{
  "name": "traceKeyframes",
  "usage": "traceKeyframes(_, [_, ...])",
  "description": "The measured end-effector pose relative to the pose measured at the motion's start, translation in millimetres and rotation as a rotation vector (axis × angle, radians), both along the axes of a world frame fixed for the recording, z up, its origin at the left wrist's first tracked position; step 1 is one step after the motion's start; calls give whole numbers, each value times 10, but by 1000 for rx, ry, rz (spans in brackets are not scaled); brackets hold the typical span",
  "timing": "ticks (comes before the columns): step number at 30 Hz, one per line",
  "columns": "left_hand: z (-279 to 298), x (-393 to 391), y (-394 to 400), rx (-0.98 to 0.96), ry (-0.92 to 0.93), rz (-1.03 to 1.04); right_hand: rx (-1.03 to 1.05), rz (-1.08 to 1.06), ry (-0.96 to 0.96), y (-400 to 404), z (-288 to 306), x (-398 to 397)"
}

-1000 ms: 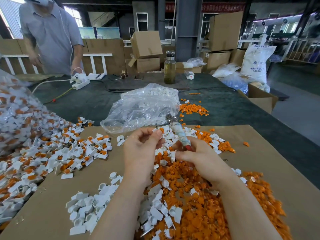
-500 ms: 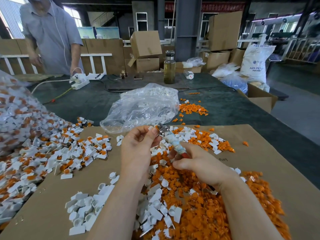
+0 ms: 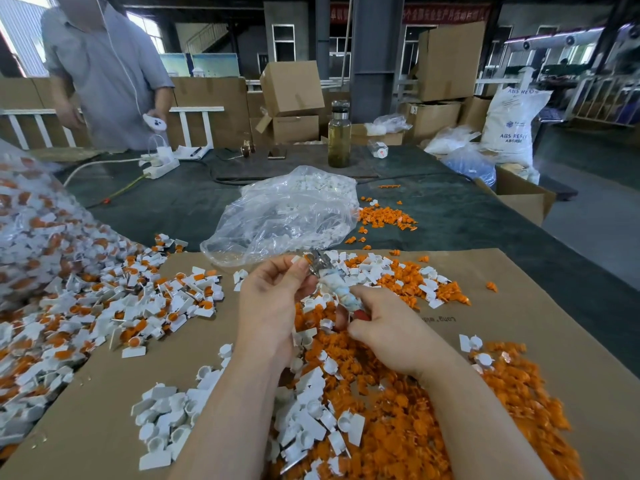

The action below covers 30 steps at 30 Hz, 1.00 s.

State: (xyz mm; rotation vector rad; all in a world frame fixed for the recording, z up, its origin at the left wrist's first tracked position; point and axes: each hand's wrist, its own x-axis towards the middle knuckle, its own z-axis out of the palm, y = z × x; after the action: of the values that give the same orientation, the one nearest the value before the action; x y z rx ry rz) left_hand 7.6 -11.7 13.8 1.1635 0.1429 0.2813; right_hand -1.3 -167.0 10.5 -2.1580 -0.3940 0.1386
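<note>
My left hand [image 3: 273,299] pinches a small white part with an orange insert [image 3: 302,260] between thumb and fingertips. My right hand [image 3: 388,327] grips a pliers-like tool [image 3: 337,289] by its tape-wrapped handle; its metal jaws touch the part at my left fingertips. Both hands hover over a heap of loose orange plugs [image 3: 415,410] mixed with white plastic pieces [image 3: 311,420] on a sheet of brown cardboard [image 3: 519,306]. The part's exact shape is too small to tell.
Assembled white-and-orange parts [image 3: 114,306] lie heaped at left beside a clear bag of them [image 3: 24,230]. A crumpled clear bag of white pieces [image 3: 287,213] lies ahead, a glass bottle [image 3: 338,135] behind it. A person [image 3: 104,71] stands at the far left of the table.
The tool's jaws swung left to meet the part at my left fingertips. The person across the table lifted a small white object in one hand.
</note>
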Motion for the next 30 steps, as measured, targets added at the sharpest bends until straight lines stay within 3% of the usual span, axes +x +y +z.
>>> traceKeyframes(3, [9, 8, 52, -96, 122, -12, -51, -29, -16, -8, -22, 5])
traceKeyframes(10, [16, 72, 473, -615, 402, 222, -269, -322, -80, -108, -107, 112])
traceKeyframes(15, [-29, 74, 712, -917, 335, 374, -359, -392, -80, -191, -132, 134])
traceKeyframes(21, [-39, 56, 771, -1070, 131, 394, -455, -348, -92, -167, -163, 156])
traceKeyframes(23, [-20, 48, 762, -787, 246, 315, -466, -328, -93, -156, -170, 151])
traceKeyframes(25, [0, 40, 706, -315, 351, 169, -477, -320, -89, -150, -182, 145])
traceKeyframes(30, [35, -28, 412, 682, 343, -175, -610, -316, -92, -96, -221, 147])
